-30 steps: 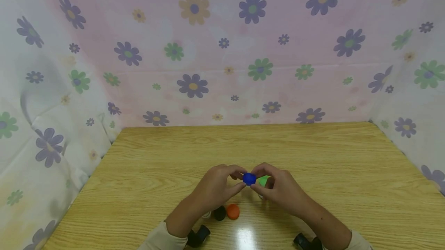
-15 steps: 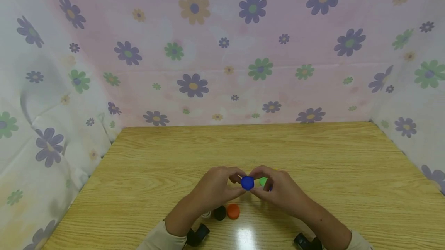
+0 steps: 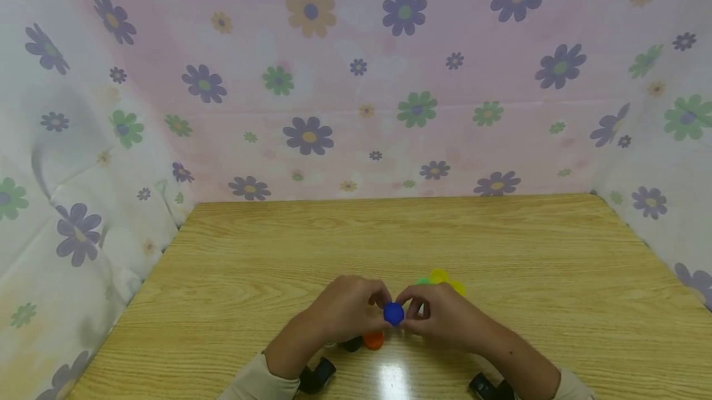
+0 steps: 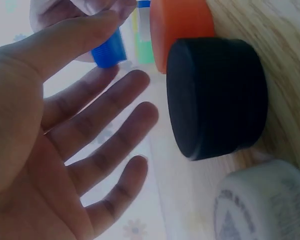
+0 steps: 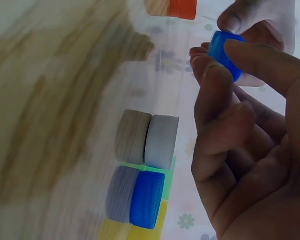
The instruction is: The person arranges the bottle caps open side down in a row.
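Observation:
Between the two hands a blue bottle cap (image 3: 394, 313) is held over the table. My left hand (image 3: 347, 310) pinches one side of it with thumb and index finger; its other fingers spread loosely in the left wrist view. From the opposite side my right hand (image 3: 450, 316) grips the same cap between thumb and index finger, as the right wrist view shows. Close below the left hand stand an orange cap (image 4: 182, 30), a black cap (image 4: 217, 97) and a white cap with print (image 4: 262, 205). Beside the right hand are a white cap (image 5: 162, 141) and another blue cap (image 5: 147, 200).
Yellow caps (image 3: 439, 276) and a green cap (image 3: 423, 280) lie behind the right hand on the wooden table (image 3: 250, 251). Black devices (image 3: 317, 376) sit under both wrists. Flowered cloth (image 3: 356, 78) surrounds the table at the back and sides.
Both hands have moved toward the person with the blue cap between them. Yellow caps behind the right hand have come into view; the left hand now covers more of the orange and black caps.

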Available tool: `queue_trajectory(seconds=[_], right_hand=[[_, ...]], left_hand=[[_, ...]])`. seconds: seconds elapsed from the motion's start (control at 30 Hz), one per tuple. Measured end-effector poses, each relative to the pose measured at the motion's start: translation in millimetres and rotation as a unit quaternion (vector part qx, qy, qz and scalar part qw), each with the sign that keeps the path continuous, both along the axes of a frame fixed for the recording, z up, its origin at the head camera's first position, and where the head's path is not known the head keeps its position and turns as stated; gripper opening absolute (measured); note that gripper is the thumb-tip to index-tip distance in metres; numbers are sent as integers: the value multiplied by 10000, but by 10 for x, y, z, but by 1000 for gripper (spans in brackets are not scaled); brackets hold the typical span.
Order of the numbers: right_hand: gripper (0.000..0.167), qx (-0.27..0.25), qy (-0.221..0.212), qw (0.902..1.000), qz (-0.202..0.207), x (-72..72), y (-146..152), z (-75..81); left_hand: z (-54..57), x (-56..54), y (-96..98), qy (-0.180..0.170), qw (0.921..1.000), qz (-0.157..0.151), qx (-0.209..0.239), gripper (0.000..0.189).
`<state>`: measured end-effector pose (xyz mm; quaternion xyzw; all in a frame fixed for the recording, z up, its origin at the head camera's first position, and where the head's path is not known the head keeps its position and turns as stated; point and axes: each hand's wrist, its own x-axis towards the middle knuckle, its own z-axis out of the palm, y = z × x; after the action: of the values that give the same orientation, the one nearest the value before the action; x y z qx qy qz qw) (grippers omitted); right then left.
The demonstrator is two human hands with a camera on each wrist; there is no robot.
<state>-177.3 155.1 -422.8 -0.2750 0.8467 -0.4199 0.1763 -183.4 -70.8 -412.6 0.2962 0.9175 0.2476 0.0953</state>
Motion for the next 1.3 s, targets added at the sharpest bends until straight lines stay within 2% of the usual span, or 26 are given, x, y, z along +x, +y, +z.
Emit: queue_trajectory(seconds=[0.27,0.47,0.77,1.0,1.3], right_hand=[[24,55,-265,9994,209,13,-9,-28],[25,175,-262,9987,390,23,-13,-64],[27,147,-285,9985,448,32,-18,-84],[26,263,-60,9987,434,51,-34,-104],[27,477,14,9981,382,64,-36,-110]], left_hand=[[-39,35,9,-13,9994,-238,-256,26],[-76,50,21,-60,9984,-316,-471,29],[-104,88,51,236,9965,-368,-713,29],[-157,112,71,471,9948,-362,-832,29],[-163,126,76,556,9943,-307,-853,28]])
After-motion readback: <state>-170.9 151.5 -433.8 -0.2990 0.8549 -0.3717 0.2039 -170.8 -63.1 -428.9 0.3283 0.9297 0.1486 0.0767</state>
